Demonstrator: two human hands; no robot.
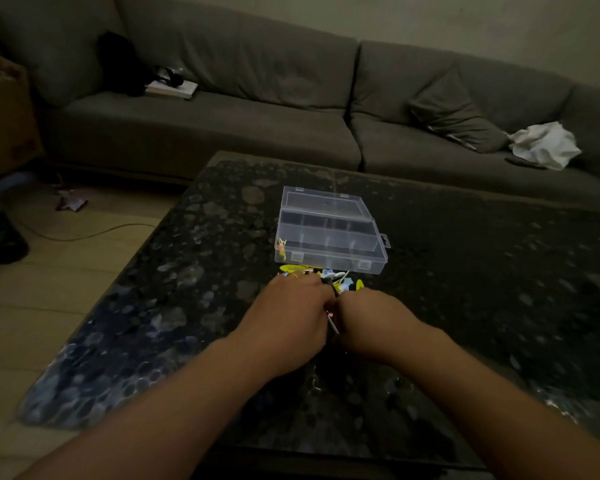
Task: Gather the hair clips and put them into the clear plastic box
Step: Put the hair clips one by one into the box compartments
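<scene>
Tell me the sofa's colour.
The sofa is grey-brown, seen in the head view.

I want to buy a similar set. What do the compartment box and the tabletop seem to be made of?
The box looks like clear, glossy rigid plastic: its dividers and the tabletop show through its walls. The tabletop seems to be polished dark speckled stone, perhaps under glass: it is mottled and reflective, but the dim light leaves that open.

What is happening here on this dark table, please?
A person is gathering a pile of colourful hair clips on a dark table. The left hand and right hand are cupped together over the pile, just in front of the clear plastic box. The box lies open, its lid folded back. One clip or so seems already in its left corner; the other compartments look empty.
</scene>
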